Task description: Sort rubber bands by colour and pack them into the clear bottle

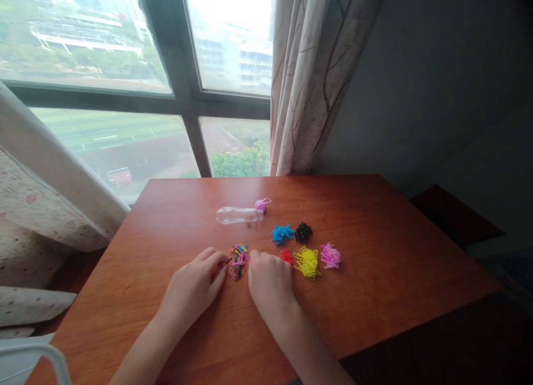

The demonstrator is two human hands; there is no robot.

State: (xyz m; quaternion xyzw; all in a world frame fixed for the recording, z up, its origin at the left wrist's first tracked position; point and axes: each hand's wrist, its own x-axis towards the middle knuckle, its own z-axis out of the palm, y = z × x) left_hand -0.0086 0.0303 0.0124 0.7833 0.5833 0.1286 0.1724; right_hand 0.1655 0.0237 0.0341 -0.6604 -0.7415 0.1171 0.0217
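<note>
Table: is stretching open left of the left hand.
Right hand: is blocking the way — mixed bands to red pile.
Bottle: is lying crosswise beyond the hands.

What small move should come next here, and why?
Probably carry the black piece that the left hand seems to pinch to the black pile: the colors match, and the mixed pile contrasts with the separate blue pile, yellow pile and pink pile.

A small mixed pile of pink, black, yellow and blue pieces lies loosely between the left hand and the right hand; a thin black piece is pinched in left fingertips.
</note>
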